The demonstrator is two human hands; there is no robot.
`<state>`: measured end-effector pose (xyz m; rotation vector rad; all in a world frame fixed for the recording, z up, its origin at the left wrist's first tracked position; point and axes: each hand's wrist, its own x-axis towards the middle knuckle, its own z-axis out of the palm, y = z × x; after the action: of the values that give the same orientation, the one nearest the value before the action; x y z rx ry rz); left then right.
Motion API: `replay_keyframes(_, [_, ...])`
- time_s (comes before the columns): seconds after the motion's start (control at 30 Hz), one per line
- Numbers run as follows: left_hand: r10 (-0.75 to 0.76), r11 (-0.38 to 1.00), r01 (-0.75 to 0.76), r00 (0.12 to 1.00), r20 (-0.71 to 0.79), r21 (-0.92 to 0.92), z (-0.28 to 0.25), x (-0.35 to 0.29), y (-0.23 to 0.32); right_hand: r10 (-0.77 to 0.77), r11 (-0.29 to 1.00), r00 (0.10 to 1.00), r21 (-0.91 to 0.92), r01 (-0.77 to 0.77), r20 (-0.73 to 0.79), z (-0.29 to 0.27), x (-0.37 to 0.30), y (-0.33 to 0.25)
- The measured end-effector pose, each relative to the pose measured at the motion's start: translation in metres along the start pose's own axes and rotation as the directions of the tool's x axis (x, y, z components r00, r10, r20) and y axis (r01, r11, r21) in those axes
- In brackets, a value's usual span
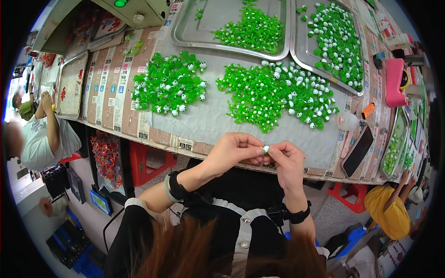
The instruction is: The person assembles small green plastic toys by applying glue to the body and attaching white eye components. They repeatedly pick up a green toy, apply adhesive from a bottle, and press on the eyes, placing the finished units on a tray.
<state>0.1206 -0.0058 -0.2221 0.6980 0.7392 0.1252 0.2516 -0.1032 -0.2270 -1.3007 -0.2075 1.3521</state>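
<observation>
Close together at the near edge of the table, both my hands pinch one small green-and-white plastic piece [265, 148]. My left hand [234, 150] has its thumb and forefinger on the left side of it. From the other side, the fingertips of my right hand [289, 163] press on it; much of the piece is hidden by fingers. Just beyond my hands lies a heap of small green pieces with white dots [252, 95]. It runs into a heap of green pieces with white eyeball-like balls [309, 97]. A similar heap of green eyeball pieces [168, 83] is farther left.
At the back stand a metal tray [197, 32] of small green parts and another metal tray [320, 70] of eyeball pieces. To the right are a phone [358, 151], a clear bottle [347, 121], an orange-and-black object [368, 110] and a pink object [395, 83]. Other people sit at both sides.
</observation>
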Motion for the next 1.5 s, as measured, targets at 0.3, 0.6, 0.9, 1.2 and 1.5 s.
replay_keyframes(0.3, [0.009,0.999,-0.008,1.0,-0.015,0.051,-0.002,0.004,-0.002,0.025,0.999,0.999,0.026,-0.026,0.036,-0.003,0.004,0.003])
replay_keyframes(0.6, [0.21,0.948,-0.205,0.978,0.003,0.245,0.002,-0.001,-0.017,-0.086,0.996,0.996,-0.023,0.086,0.04,-0.008,-0.002,0.009])
replay_keyframes(0.9, [0.348,0.843,-0.328,0.937,0.034,0.426,-0.001,-0.003,-0.016,-0.12,0.989,0.991,-0.075,0.124,0.054,-0.009,-0.001,0.011])
replay_keyframes(1.2, [0.351,0.837,-0.334,0.936,0.044,0.434,-0.003,-0.003,-0.018,-0.111,0.988,0.988,-0.099,0.122,0.105,-0.012,-0.002,0.013])
replay_keyframes(1.5, [0.313,0.851,-0.316,0.946,0.079,0.419,-0.003,-0.005,-0.011,-0.097,0.99,0.989,-0.089,0.107,0.111,-0.013,-0.002,0.012])
